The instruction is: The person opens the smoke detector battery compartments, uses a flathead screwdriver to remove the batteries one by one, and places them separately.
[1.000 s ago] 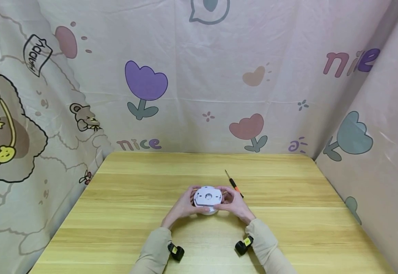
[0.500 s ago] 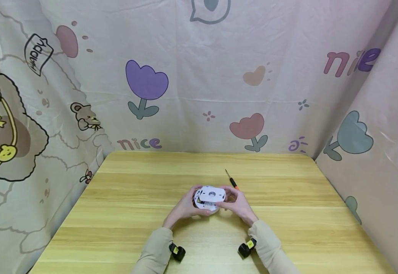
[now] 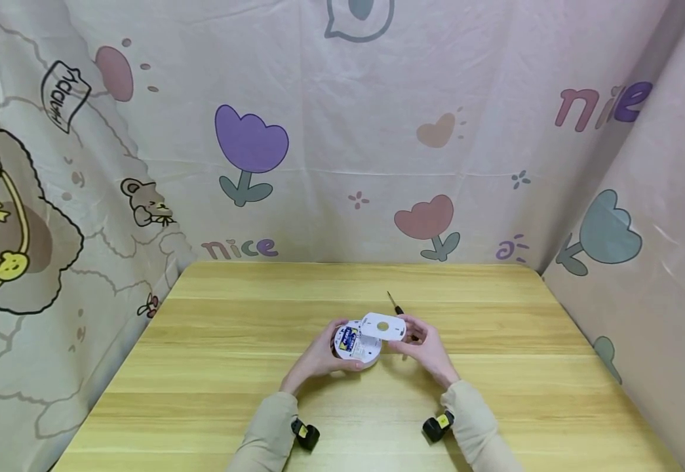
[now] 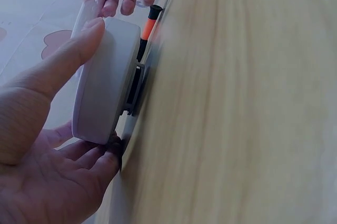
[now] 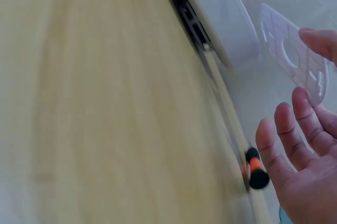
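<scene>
My left hand point(image 3: 317, 355) grips the rim of a white round smoke detector point(image 3: 367, 354), thumb at the front and fingers behind. A blue and yellow label or battery shows on its face. In the left wrist view the detector point(image 4: 102, 87) is thick, with a dark slotted part on its underside. My right hand point(image 3: 429, 347) pinches a flat white mounting plate point(image 3: 370, 325) by its right end. In the right wrist view the plate point(image 5: 276, 31) has a round central hole and stands apart from the detector point(image 5: 221, 16). The other right fingers are spread.
A screwdriver point(image 3: 394, 303) with a black and orange handle point(image 5: 256, 165) lies on the wooden table point(image 3: 230, 406), behind and partly hidden by my right hand. A printed curtain point(image 3: 330, 131) hangs along the back and both sides.
My right hand has moved right, drawing the mounting plate off the detector's face and uncovering the blue and yellow patch. My left hand stays in place around the detector.
</scene>
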`<state>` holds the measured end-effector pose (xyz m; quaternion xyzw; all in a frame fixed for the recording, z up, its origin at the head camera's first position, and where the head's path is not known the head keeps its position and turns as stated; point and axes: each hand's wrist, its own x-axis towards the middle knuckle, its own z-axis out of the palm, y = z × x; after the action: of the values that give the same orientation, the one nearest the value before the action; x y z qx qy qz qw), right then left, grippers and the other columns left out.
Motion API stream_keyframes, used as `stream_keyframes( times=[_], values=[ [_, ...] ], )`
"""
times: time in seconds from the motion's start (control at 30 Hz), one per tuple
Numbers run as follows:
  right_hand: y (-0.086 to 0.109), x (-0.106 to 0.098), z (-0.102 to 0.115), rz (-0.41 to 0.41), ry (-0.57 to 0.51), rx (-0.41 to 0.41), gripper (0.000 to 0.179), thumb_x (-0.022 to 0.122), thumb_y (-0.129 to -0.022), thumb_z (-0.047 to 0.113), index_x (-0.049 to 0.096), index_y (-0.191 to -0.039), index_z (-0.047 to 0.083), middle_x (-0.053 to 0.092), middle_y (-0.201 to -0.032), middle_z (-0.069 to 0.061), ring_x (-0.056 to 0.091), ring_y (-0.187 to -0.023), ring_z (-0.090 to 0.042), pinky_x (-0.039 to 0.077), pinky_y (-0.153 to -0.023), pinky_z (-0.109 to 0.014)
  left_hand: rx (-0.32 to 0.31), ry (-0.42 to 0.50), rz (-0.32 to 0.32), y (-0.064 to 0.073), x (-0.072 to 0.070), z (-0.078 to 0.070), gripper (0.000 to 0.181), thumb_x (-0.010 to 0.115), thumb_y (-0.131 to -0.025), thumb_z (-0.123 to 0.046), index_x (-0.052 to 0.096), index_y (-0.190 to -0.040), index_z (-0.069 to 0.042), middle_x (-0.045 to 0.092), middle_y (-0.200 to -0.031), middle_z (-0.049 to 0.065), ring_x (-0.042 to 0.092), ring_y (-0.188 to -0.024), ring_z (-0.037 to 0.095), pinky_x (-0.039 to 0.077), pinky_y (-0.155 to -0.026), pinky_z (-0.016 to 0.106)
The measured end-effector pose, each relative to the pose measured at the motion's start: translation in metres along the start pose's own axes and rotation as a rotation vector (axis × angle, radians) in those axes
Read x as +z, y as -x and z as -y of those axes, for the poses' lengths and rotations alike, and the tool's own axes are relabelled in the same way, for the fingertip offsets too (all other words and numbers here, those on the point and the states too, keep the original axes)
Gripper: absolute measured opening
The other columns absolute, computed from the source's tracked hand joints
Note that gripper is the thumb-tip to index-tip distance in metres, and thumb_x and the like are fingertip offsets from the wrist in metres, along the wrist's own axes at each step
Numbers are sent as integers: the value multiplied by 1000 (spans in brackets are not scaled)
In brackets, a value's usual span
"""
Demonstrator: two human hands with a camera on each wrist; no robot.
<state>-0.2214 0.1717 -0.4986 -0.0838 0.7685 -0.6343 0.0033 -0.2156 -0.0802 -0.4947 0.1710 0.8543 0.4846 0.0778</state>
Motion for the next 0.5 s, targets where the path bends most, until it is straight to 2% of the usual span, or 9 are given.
stream_keyframes(
  times=[0.2,0.37,0.5],
  values=[
    [0,-16,-3,-74,-21,-15,61,77,-66,12,51,-120,8,60,-91,-2,58,-80,-12,52,-69,-19,7,-8,2,0,0,0,102,81,-55,-40,28,-137,-12,45,-133,14,44,-121,29,34,-104,49],
    [-1,-28,-7,-145,-37,-25,61,77,-65,11,51,-120,4,60,-93,-3,57,-79,-6,52,-72,-16,13,-11,1,0,0,-1,102,81,-55,-40,28,-137,-11,44,-134,14,43,-122,30,34,-104,49],
    [-1,-39,-10,-210,-19,7,61,78,-65,15,52,-120,5,59,-92,-3,56,-76,-4,50,-67,-14,5,-17,-3,1,0,-1,101,81,-56,-41,28,-137,-12,43,-135,15,42,-122,31,33,-104,51]
  ],
)
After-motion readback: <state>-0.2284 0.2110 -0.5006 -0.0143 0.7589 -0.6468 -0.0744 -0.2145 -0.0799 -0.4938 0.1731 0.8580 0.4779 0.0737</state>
